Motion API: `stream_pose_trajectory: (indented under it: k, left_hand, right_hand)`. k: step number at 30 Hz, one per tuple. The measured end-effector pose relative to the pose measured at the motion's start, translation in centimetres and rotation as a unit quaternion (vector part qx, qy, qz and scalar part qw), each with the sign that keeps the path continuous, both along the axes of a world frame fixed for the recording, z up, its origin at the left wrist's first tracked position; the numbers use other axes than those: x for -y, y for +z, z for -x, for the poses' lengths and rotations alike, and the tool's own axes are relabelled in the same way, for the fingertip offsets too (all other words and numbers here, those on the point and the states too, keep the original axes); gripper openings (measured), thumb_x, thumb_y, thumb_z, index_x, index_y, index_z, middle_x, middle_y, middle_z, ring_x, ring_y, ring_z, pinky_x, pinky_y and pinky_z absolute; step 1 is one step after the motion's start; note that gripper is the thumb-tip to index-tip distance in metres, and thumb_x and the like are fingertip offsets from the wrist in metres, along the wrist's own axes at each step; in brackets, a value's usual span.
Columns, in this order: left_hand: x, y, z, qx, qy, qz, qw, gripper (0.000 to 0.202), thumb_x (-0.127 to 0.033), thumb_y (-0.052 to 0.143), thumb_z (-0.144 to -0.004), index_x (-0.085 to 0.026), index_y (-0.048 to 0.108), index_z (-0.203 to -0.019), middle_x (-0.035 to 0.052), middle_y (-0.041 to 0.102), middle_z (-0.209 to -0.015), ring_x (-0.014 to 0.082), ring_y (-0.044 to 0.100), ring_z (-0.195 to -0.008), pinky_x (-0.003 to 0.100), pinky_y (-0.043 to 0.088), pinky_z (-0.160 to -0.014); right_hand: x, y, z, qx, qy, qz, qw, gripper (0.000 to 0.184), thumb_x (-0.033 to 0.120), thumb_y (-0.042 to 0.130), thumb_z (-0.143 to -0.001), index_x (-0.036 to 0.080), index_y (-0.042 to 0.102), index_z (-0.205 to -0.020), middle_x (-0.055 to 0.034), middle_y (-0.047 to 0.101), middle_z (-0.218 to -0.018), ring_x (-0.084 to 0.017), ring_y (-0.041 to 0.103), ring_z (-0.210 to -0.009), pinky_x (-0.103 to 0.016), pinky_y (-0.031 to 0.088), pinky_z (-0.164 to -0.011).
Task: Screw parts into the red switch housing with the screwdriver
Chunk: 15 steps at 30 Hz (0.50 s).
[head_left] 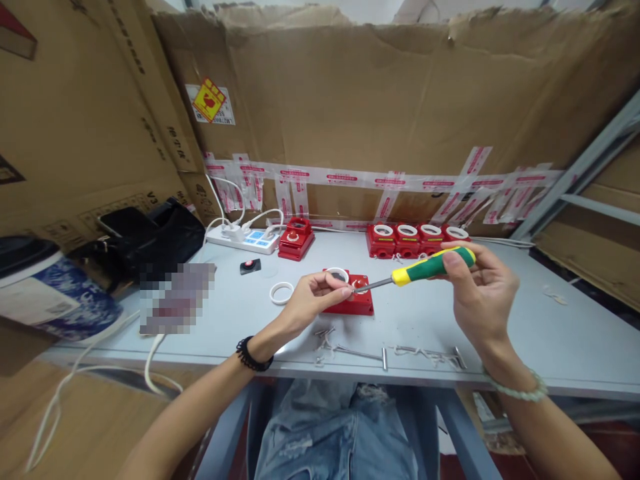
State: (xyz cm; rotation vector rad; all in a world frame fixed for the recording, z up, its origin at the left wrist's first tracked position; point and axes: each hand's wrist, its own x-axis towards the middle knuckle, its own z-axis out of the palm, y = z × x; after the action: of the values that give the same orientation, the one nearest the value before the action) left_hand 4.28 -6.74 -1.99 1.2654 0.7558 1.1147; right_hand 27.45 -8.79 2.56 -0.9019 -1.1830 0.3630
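Observation:
My right hand (483,293) grips a green and yellow screwdriver (430,266) held nearly level, its metal shaft pointing left. My left hand (310,301) pinches something small at the shaft's tip; I cannot make out what it is. Both hands hover just above a red box unit (356,304) lying on the grey table (550,340), with a white ring (337,273) on its far end. Loose screws and metal pins (345,347) lie in front of the red unit near the table's front edge.
A loose white ring (281,293) lies left of the red unit. A row of red units (417,239) and a single red unit (296,237) stand at the back by a white power strip (243,238). A black bag (150,237) and a blue patterned container (55,293) sit left. Cardboard walls surround the table.

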Motion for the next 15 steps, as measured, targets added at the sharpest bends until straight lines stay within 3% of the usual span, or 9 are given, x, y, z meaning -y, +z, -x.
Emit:
stream_pose_trajectory:
  k: [5,10,15]
  left_hand:
    - [-0.2,-0.5,-0.1,0.055,-0.006,-0.008,0.998,0.027,-0.024,0.078,-0.068,-0.014,0.053,-0.064,0.0003,0.069,-0.074,0.0101,0.066,-0.077,0.022,0.049,-0.077]
    - [-0.5,-0.9,-0.3,0.072,-0.005,0.010,0.997,0.025,-0.026,0.077,-0.071,-0.013,0.055,-0.068,0.0007,0.069,-0.076,0.0097,0.066,-0.073,0.022,0.049,-0.074]
    - [-0.5,-0.9,-0.2,0.068,0.005,0.033,0.997,0.026,-0.028,0.077,-0.069,-0.014,0.055,-0.071,0.0002,0.069,-0.070,0.0098,0.066,-0.070,0.021,0.049,-0.071]
  right_hand:
    - [0.0,-0.1,0.0,-0.012,0.003,0.003,1.000,0.016,0.035,0.072,-0.073,0.023,0.069,-0.084,-0.0006,0.060,-0.070,-0.014,0.062,-0.059,-0.027,0.056,-0.043]
    - [0.2,-0.5,0.2,-0.010,-0.019,-0.001,1.000,0.017,0.036,0.071,-0.074,0.023,0.067,-0.085,-0.0018,0.061,-0.072,-0.015,0.061,-0.058,-0.029,0.053,-0.042]
    - [1.6,-0.6,0.7,0.091,-0.069,-0.052,0.992,0.019,0.029,0.072,-0.074,0.023,0.067,-0.091,-0.0035,0.065,-0.075,-0.017,0.064,-0.062,-0.030,0.052,-0.048]
